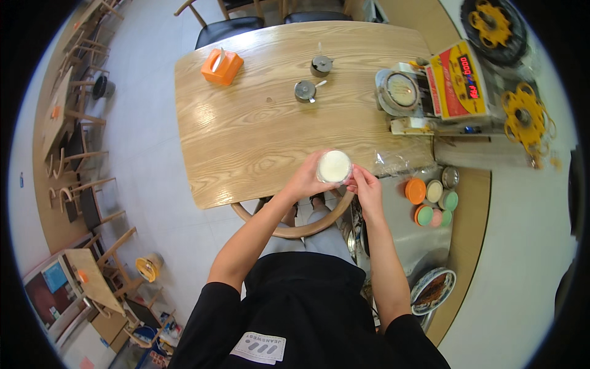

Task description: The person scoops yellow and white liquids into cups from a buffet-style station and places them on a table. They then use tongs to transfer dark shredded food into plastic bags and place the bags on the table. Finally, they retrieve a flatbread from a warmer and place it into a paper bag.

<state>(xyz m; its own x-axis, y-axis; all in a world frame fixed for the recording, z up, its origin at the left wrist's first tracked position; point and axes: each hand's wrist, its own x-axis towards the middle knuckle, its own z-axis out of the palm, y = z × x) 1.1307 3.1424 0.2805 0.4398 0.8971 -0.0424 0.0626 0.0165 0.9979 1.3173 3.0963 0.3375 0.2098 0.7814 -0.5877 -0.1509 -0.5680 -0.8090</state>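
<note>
Right over the near edge of the wooden table (246, 138), the person has a small clear cup (335, 165) up between both hands, its round, creamy-white top facing upward. I can't make out whether that white is a lid or what fills the cup. The left hand (303, 180) is curled round the cup's left side, fingers bent and close against it, taking hold of it from the left and below. The right hand (367, 186) is at the cup's lower right edge, thumb and fingertips drawn together there — though whether they pinch the rim or only touch it, I can't tell. So the cup sits snugly between the two, nearer the left palm than the right.

Just right of the hands, a crumpled clear plastic bag (399, 162) lies at the table's corner. Beyond it stands a machine (458, 81) with a red and yellow front. Nearer the person, on the metal counter (396, 240), a cluster of round containers (415, 191) shows orange, cream, green and pink tops — well apart from the fingers. Farther up the table are two dark little pots (305, 92) and an orange tissue box (222, 67). A chair's curved wooden rail (301, 232) shows below the forearms.
</note>
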